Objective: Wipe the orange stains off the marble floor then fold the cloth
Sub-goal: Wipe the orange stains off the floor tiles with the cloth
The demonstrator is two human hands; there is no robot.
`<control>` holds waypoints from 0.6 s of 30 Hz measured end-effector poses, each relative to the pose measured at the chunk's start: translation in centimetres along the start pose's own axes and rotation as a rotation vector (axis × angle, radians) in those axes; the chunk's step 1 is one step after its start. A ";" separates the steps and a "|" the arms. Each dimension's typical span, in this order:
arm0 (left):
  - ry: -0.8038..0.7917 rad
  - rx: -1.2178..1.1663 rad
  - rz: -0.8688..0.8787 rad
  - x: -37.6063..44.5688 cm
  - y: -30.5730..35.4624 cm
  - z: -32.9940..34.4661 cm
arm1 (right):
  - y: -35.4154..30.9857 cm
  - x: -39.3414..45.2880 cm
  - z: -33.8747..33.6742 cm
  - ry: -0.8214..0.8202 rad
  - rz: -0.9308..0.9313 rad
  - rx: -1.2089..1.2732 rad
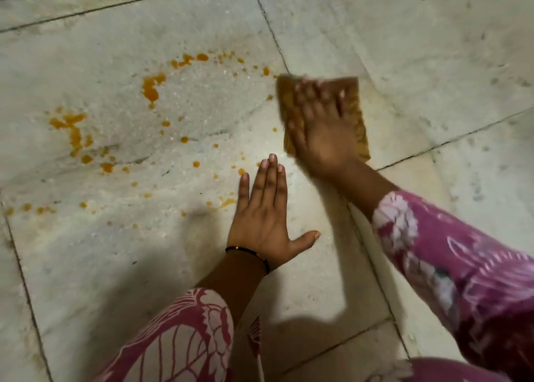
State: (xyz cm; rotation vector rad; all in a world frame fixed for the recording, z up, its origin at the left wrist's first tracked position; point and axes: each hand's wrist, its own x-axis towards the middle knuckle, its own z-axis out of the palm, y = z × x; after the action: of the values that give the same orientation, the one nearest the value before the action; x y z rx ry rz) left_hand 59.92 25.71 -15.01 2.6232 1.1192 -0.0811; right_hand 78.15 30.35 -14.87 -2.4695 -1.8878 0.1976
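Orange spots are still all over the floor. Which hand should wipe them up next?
The right hand. It already presses flat on the brown cloth, right beside the orange stains. The left hand just rests flat on the marble floor, holding nothing.

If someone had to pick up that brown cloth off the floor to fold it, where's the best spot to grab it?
Probably the far left corner of the brown cloth. The cloth lies flat on the marble floor with the right hand pressing its middle, so a pinch there, coming from the far side, looks easiest.
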 end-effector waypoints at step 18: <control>0.000 -0.032 -0.026 -0.1 0.1 -0.1 | 0.4 -8.7 0.1 -0.041 0.064 -0.048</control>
State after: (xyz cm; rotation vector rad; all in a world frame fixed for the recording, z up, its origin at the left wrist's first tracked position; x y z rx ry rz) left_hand 59.96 25.61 -14.83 2.5810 1.1448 -0.0681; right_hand 76.28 21.90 -14.30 -2.5792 -1.8512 0.2094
